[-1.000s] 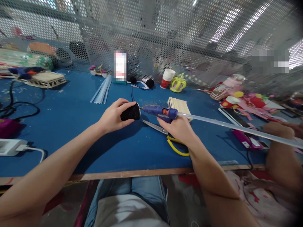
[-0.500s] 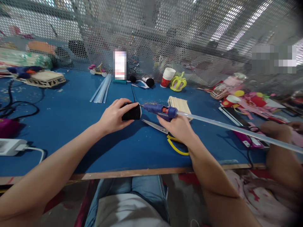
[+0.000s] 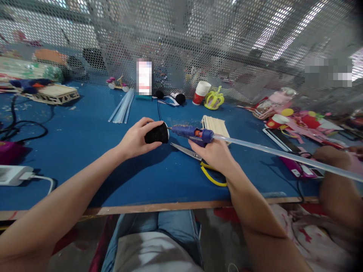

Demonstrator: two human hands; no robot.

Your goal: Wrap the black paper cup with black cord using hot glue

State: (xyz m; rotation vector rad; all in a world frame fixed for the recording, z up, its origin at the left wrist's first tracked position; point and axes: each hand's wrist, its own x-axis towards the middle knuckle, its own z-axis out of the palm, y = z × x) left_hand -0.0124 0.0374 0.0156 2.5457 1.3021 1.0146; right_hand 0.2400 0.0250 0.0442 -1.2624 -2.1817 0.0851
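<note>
My left hand [image 3: 135, 138] grips a black fuzzy cup-shaped object [image 3: 157, 134] lying on its side on the blue table [image 3: 85, 151]. My right hand [image 3: 213, 153] holds a blue hot glue gun [image 3: 190, 133] level, its nozzle touching the black object's end. A long clear glue stick [image 3: 283, 155] sticks out of the gun's back toward the right. Scissors with yellow handles [image 3: 198, 160] lie under my right hand.
A stack of wooden sticks [image 3: 215, 124], spare glue sticks [image 3: 121, 107], a paper cup [image 3: 201, 93] and a yellow crown [image 3: 214, 101] lie farther back. Cables and a white power strip [image 3: 13, 175] sit at left. Another person's arm [image 3: 337, 181] and craft clutter are at right. Perforated metal screen behind.
Almost nothing: both hands stay in place with the gun's nozzle against the black object. The other person's hand at the right has shifted slightly.
</note>
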